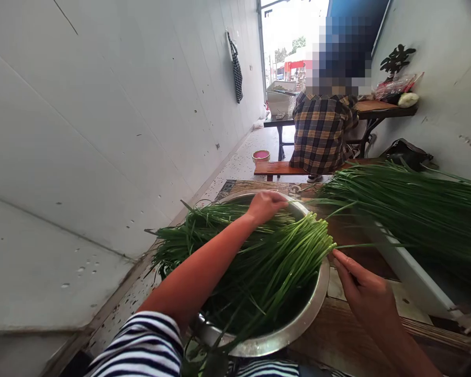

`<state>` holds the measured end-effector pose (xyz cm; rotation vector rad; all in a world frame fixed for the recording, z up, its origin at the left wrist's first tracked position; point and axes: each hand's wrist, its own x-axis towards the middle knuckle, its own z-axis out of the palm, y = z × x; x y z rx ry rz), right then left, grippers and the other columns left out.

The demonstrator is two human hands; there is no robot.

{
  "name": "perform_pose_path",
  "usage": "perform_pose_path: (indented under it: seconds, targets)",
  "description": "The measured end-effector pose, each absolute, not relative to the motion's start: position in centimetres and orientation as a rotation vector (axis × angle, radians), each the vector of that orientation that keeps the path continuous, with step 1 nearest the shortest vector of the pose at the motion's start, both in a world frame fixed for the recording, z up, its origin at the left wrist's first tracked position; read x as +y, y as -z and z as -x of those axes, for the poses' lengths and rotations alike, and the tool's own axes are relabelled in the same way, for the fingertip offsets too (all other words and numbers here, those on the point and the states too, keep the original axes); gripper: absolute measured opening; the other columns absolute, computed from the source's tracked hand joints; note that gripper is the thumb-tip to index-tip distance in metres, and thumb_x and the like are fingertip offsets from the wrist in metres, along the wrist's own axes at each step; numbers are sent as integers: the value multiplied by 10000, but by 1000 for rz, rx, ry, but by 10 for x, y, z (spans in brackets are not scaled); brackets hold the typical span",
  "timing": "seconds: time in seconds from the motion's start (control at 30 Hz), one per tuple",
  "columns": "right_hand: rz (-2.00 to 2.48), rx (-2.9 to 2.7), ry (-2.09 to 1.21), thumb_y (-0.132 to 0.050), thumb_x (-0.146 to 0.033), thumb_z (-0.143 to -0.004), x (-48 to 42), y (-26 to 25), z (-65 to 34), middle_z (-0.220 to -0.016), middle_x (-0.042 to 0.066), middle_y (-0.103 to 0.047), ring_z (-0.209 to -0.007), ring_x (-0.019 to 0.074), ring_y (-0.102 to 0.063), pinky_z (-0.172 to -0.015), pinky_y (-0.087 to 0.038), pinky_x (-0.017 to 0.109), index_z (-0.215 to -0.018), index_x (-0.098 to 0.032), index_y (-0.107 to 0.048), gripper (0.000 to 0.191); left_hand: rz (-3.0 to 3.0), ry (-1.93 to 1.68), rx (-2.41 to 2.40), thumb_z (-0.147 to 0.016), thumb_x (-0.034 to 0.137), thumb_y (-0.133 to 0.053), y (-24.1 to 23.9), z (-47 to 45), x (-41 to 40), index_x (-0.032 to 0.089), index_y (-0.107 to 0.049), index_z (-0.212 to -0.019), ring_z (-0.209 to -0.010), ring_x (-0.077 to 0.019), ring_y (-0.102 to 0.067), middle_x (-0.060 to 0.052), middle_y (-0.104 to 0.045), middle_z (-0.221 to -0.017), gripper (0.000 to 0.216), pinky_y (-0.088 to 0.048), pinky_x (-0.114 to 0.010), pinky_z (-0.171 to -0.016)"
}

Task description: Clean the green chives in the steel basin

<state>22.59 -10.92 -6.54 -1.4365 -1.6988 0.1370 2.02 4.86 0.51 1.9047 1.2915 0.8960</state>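
A large steel basin [272,343] holds long green garlic chives [286,251], their pale stem ends bunched together over its right rim. My left hand [266,208] reaches across the basin with its fingers pinched at the far rim, and a thin chive blade runs rightward from the fingertips. At the bunch's cut ends, my right hand [363,288] has thumb and finger closed on a chive; its blade stretches off to the right. The basin's near left side is partly hidden by my left forearm.
A big heap of chives [412,209] lies to the right over a white container [416,272]. Ahead, a person in a plaid shirt [322,128] sits on a wooden bench [275,167] at a table. A pink-lined basket [261,156] stands on the floor. White walls flank both sides.
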Motion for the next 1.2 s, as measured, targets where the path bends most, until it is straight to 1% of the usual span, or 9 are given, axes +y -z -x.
perform_pose_path:
  seconds: [0.1, 0.23, 0.43, 0.57, 0.77, 0.87, 1.07, 1.2]
  targets:
    - [1429, -1687, -128, -514, -268, -856, -109, 65, -225, -1016, 5, -708, -872, 203, -690, -747, -585, 283, -1086, -249, -671, 279, -1867, -986, 1279, -709, 232, -638, -5, -20, 36, 205, -754, -730, -747, -181, -623, -33, -719, -742, 120, -458, -288, -763]
    - [1426, -1699, -117, -500, -264, -863, -110, 63, -223, -1002, 19, -712, -861, 198, -693, -750, -581, 276, -1065, -216, -680, 275, -1794, -1107, 1233, -712, 228, -633, -5, -27, 22, 185, -746, -795, -788, -183, -626, -53, -721, -835, 147, -458, -301, -786]
    - [1442, -1705, -119, -491, -268, -868, -111, 61, -223, -999, 24, -714, -845, 196, -697, -718, -582, 271, -1072, -219, -675, 280, -1415, -1036, 1124, -702, 250, -655, -13, -35, 7, 142, -726, -901, -639, -131, -584, -45, -687, -695, 237, -446, -255, -648]
    - [1452, -1694, -112, -488, -271, -872, -111, 63, -222, -1001, 32, -714, -853, 194, -695, -722, -578, 260, -1067, -203, -677, 280, -1317, -1001, 1116, -704, 244, -658, -16, -36, 3, 126, -729, -887, -579, -103, -536, -36, -663, -645, 230, -421, -239, -604]
    - [1474, -1671, -136, -485, -275, -870, -112, 63, -220, -1012, 19, -713, -832, 184, -699, -724, -577, 255, -1080, -210, -673, 289, -1344, -983, 1156, -680, 234, -673, -19, -36, -1, 117, -736, -836, -611, -112, -554, -41, -678, -659, 205, -431, -236, -628]
    - [1480, -1657, -160, -491, -275, -868, -112, 64, -219, -1037, 17, -705, -860, 185, -694, -756, -571, 260, -1091, -211, -667, 291, -1335, -979, 1183, -686, 239, -667, -20, -36, -3, 105, -730, -872, -611, -109, -562, -49, -690, -681, 238, -438, -230, -623]
    - [1485, -1650, -170, -491, -278, -870, -113, 66, -220, -1051, 14, -699, -860, 183, -694, -760, -572, 267, -1105, -220, -655, 292, -1363, -994, 1190, -683, 239, -674, -17, -35, -4, 96, -721, -919, -652, -127, -598, -76, -713, -734, 280, -457, -235, -637]
    - [1480, -1658, -139, -483, -271, -871, -113, 65, -221, -1032, 26, -705, -853, 186, -695, -750, -573, 265, -1100, -198, -657, 297, -1339, -1011, 1193, -669, 228, -690, -16, -36, -5, 91, -721, -918, -696, -149, -632, -95, -722, -777, 286, -485, -262, -692]
